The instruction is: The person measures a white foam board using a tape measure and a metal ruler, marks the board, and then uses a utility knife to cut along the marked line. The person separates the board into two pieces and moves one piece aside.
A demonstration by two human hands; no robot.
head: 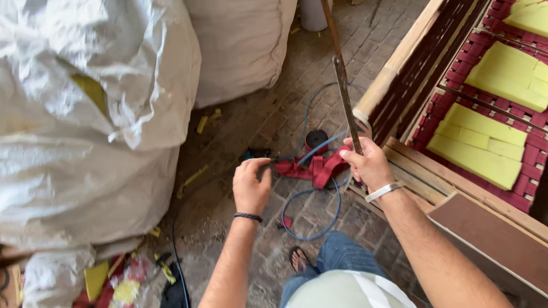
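My right hand grips a long thin metal bar that runs up and away from me, with a red webbing strap bunched around its lower end. My left hand is closed on a dark tool at the strap's left end, just above the brick floor. A thin blue hose loops on the floor beneath both hands and leads past a small dark red-rimmed roll.
Large white sacks fill the left side. A wooden furniture frame laced with red webbing and holding yellow foam blocks stands at right. Foam scraps lie bottom left. My sandalled foot rests on the brick floor.
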